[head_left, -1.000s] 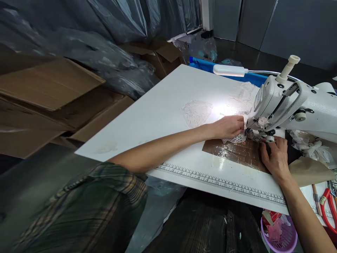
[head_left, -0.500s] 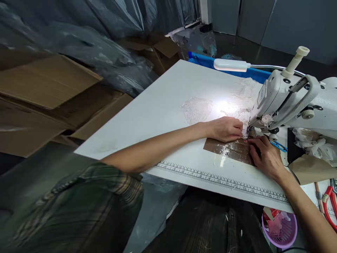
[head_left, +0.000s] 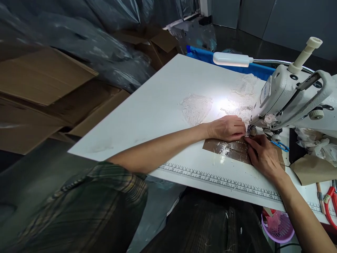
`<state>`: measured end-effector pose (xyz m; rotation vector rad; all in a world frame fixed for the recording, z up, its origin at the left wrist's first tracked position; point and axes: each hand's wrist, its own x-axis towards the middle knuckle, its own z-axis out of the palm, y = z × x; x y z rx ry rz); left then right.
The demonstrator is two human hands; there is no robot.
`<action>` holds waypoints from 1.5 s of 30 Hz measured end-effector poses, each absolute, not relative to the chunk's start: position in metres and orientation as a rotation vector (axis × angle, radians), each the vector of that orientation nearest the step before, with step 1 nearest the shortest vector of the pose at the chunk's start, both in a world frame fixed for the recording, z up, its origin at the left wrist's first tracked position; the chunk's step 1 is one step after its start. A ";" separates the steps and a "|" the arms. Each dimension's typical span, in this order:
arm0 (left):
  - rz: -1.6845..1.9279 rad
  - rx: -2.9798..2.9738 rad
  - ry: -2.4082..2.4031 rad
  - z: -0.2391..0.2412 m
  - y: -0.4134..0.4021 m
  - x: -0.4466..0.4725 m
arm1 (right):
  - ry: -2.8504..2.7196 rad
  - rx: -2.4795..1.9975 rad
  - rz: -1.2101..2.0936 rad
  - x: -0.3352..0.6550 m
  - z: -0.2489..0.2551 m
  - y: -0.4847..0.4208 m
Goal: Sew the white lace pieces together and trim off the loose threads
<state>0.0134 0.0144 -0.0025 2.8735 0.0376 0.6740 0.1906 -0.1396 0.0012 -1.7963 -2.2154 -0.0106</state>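
Observation:
Beneath the head of a white sewing machine, a piece of white lace lies close to the needle area, mostly covered by my fingers. My left hand is closed over the lace's near-left side, fingers curled and pressed together. From the right, my right hand reaches in with thumb and index finger bent together at the near edge of the lace. The two hands almost meet in front of the presser foot. A shiny brown taped patch of the tabletop runs below both hands.
More lace pieces rest on the white table. A lamp shines from behind. Blue thread snips lie beside the machine, red-handled pliers farther right. A purple basket sits below; cardboard boxes stand left.
My right hand has shifted slightly left, bringing its fingertips closer to my left hand. The lace between them is now more covered. The camera view has shifted a little.

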 end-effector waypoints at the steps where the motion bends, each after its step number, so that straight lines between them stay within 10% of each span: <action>1: 0.636 2.876 0.036 -0.002 0.014 0.013 | -2.205 -1.795 -0.001 0.191 0.001 -0.140; 17: 0.550 2.843 0.111 0.002 0.010 0.011 | -1.934 -1.816 0.385 0.206 0.020 -0.128; 45: 0.637 2.925 -0.045 0.006 0.006 0.006 | -2.306 -1.909 -0.166 0.191 0.011 -0.138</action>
